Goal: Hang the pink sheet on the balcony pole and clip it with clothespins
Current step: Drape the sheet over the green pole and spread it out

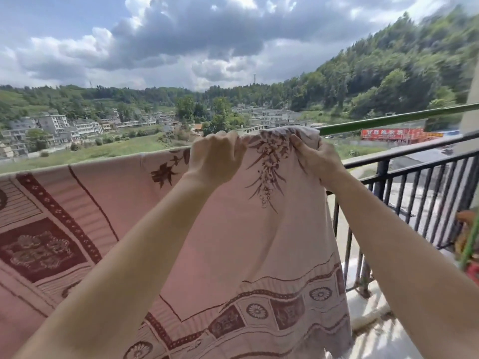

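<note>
The left hand (216, 154) and right hand (317, 155) are both gripping the top fold of the pink sheet (233, 242), fingers curled over the fabric, set a little apart. They are probably spreading it so it dries flat. The sheet is draping over the green pole (394, 119), hanging down toward the person and stretching off left. Behind it, the black railing (414, 161) is edging the balcony. No clothespins are showing.

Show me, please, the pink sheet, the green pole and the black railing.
pink sheet (233, 242): head view, plain middle panel.
green pole (388, 119): head view, bare stretch right of sheet.
black railing (414, 149): head view, top rail.
</note>
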`<state>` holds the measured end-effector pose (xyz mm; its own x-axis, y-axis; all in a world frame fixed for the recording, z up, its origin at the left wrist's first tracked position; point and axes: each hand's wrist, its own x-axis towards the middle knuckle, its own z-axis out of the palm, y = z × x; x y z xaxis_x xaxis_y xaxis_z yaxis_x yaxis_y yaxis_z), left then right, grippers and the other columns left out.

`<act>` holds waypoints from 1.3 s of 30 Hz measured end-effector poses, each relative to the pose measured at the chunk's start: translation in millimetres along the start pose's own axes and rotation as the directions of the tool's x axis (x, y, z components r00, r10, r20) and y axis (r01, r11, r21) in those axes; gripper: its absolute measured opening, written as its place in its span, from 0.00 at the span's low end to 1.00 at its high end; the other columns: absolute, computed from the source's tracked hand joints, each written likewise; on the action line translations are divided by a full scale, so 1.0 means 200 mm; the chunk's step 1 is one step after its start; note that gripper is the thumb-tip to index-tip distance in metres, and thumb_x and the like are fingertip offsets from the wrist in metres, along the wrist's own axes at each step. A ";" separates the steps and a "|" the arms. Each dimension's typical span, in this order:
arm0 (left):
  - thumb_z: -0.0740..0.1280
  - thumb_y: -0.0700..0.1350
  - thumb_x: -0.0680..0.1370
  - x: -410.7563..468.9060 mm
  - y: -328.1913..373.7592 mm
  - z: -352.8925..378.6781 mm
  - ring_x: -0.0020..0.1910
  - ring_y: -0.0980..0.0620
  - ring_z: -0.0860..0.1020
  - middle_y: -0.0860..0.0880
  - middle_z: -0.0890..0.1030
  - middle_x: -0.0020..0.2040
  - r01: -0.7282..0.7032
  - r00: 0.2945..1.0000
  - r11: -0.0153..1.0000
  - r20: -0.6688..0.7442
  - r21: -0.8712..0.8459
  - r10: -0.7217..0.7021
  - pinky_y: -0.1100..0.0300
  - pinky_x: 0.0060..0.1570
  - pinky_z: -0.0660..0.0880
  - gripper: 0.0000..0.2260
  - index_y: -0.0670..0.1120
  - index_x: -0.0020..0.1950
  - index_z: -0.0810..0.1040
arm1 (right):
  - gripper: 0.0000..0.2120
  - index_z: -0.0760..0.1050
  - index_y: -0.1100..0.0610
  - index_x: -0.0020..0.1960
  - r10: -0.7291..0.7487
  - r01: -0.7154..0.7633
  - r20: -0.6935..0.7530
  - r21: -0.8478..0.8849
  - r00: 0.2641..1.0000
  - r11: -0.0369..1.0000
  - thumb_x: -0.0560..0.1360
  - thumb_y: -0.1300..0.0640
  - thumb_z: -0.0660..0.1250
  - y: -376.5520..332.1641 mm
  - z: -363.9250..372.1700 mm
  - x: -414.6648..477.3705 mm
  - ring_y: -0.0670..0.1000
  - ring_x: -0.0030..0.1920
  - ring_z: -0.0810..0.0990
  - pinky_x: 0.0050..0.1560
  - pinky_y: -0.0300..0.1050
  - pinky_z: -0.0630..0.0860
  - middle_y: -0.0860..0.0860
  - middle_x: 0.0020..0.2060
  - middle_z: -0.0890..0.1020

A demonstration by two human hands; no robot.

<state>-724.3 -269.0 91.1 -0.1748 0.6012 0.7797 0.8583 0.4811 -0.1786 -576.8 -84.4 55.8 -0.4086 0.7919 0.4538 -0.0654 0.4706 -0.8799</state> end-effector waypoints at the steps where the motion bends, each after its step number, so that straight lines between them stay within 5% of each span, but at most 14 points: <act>1: 0.48 0.59 0.83 0.06 0.05 0.01 0.26 0.53 0.72 0.51 0.74 0.31 -0.004 1.000 1.000 0.025 -0.018 0.005 0.63 0.27 0.63 0.24 0.45 0.44 0.76 | 0.23 0.80 0.52 0.55 -0.054 0.052 -0.034 -0.069 0.998 0.996 0.71 0.36 0.71 0.00 -0.04 0.02 0.48 0.49 0.81 0.44 0.39 0.77 0.47 0.47 0.83; 5: 0.47 0.61 0.83 0.25 0.23 0.07 0.24 0.56 0.70 0.51 0.73 0.28 -0.092 0.994 0.993 0.045 -0.074 0.095 0.64 0.25 0.61 0.25 0.46 0.41 0.74 | 0.22 0.69 0.56 0.41 -0.210 0.090 -0.283 -0.385 0.936 0.919 0.76 0.37 0.66 0.10 -0.25 0.07 0.55 0.38 0.74 0.38 0.44 0.64 0.48 0.33 0.74; 8: 0.43 0.64 0.81 0.28 0.39 0.14 0.22 0.55 0.65 0.51 0.70 0.26 -0.168 0.986 0.982 0.012 0.082 0.168 0.64 0.24 0.56 0.30 0.47 0.36 0.74 | 0.25 0.69 0.57 0.43 -0.278 0.053 -0.379 -0.508 0.883 0.860 0.78 0.34 0.60 0.20 -0.36 0.07 0.57 0.38 0.75 0.37 0.47 0.65 0.52 0.35 0.76; 11: 0.40 0.63 0.81 0.25 0.43 0.19 0.20 0.55 0.58 0.51 0.62 0.23 -0.081 0.995 0.973 -0.035 0.216 0.091 0.65 0.24 0.51 0.32 0.47 0.31 0.71 | 0.26 0.72 0.56 0.44 -0.304 -0.012 -0.413 -0.609 0.858 0.793 0.77 0.32 0.58 0.24 -0.39 0.05 0.57 0.39 0.75 0.37 0.48 0.67 0.51 0.37 0.77; 13: 0.41 0.61 0.82 0.26 0.37 0.25 0.21 0.55 0.58 0.49 0.62 0.22 -0.005 0.997 0.977 -0.075 0.212 0.022 0.64 0.25 0.52 0.32 0.45 0.30 0.69 | 0.28 0.73 0.57 0.41 -0.191 -0.071 -0.430 -0.523 0.883 0.849 0.74 0.30 0.62 0.25 -0.39 0.05 0.55 0.37 0.74 0.38 0.46 0.67 0.50 0.34 0.77; 15: 0.43 0.59 0.83 0.25 0.29 0.30 0.22 0.54 0.60 0.47 0.63 0.23 0.024 0.994 0.986 -0.110 0.165 -0.006 0.62 0.27 0.57 0.31 0.43 0.30 0.69 | 0.29 0.74 0.58 0.40 0.058 -0.124 -0.230 -0.285 0.972 0.950 0.70 0.29 0.66 0.23 -0.35 0.04 0.53 0.37 0.77 0.40 0.44 0.72 0.51 0.34 0.78; 17: 0.45 0.58 0.84 0.24 0.21 0.33 0.23 0.51 0.65 0.45 0.66 0.24 0.036 0.987 0.994 -0.161 0.106 -0.018 0.59 0.31 0.64 0.29 0.42 0.31 0.69 | 0.28 0.79 0.59 0.45 0.214 -0.210 0.050 -0.077 0.976 0.975 0.71 0.32 0.68 0.21 -0.30 0.03 0.58 0.42 0.84 0.45 0.48 0.81 0.53 0.41 0.85; 19: 0.46 0.56 0.84 0.22 0.13 0.35 0.25 0.48 0.68 0.44 0.67 0.26 0.051 0.977 0.996 -0.210 0.073 -0.034 0.55 0.33 0.69 0.26 0.43 0.33 0.68 | 0.18 0.82 0.54 0.51 0.173 -0.177 0.182 0.002 0.968 0.984 0.74 0.39 0.70 0.19 -0.23 0.02 0.54 0.44 0.87 0.46 0.49 0.84 0.52 0.44 0.87; 23: 0.48 0.54 0.84 0.20 0.07 0.37 0.24 0.48 0.68 0.44 0.67 0.25 0.069 0.964 0.989 -0.263 0.132 -0.033 0.58 0.32 0.67 0.25 0.43 0.32 0.68 | 0.05 0.81 0.50 0.49 -0.016 -0.002 0.218 0.080 0.976 0.997 0.75 0.51 0.73 0.22 -0.18 0.07 0.46 0.39 0.86 0.39 0.39 0.81 0.46 0.41 0.86; 27: 0.45 0.53 0.83 0.22 0.18 0.39 0.27 0.48 0.67 0.45 0.69 0.28 0.182 0.948 0.964 -0.294 0.192 -0.120 0.54 0.37 0.65 0.27 0.42 0.36 0.75 | 0.14 0.78 0.51 0.58 -0.140 0.124 0.160 0.106 0.977 0.987 0.74 0.54 0.74 0.30 -0.24 0.08 0.47 0.47 0.85 0.46 0.45 0.83 0.48 0.48 0.85; 32: 0.46 0.52 0.83 0.17 0.35 0.41 0.47 0.39 0.74 0.38 0.80 0.46 0.387 0.888 0.914 -0.317 0.127 -0.332 0.43 0.59 0.65 0.25 0.39 0.49 0.78 | 0.14 0.78 0.40 0.57 -0.133 0.220 0.526 -0.106 0.840 0.970 0.73 0.47 0.62 0.46 -0.45 0.02 0.50 0.54 0.78 0.55 0.54 0.78 0.48 0.53 0.77; 35: 0.48 0.52 0.83 0.11 0.48 0.40 0.65 0.36 0.69 0.36 0.76 0.60 0.487 0.842 0.870 -0.306 0.077 -0.445 0.36 0.72 0.52 0.21 0.42 0.60 0.76 | 0.17 0.76 0.50 0.67 -0.091 0.331 0.688 -0.226 0.720 0.916 0.82 0.50 0.57 0.57 -0.63 0.01 0.48 0.61 0.72 0.63 0.51 0.70 0.49 0.62 0.74; 39: 0.55 0.59 0.81 0.09 0.81 0.33 0.73 0.40 0.61 0.39 0.66 0.71 0.487 0.819 0.869 -0.300 -0.085 -0.488 0.39 0.71 0.53 0.20 0.48 0.66 0.71 | 0.24 0.64 0.48 0.76 -0.081 0.325 0.654 -0.261 0.752 0.909 0.81 0.62 0.57 0.69 -0.73 0.03 0.47 0.64 0.71 0.67 0.49 0.72 0.50 0.68 0.72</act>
<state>-620.0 -137.8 35.8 -0.4173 0.0659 0.9064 0.7022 0.6566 0.2755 -456.5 42.3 -42.1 -0.8973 0.3029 0.3211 0.0455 0.7870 -0.6153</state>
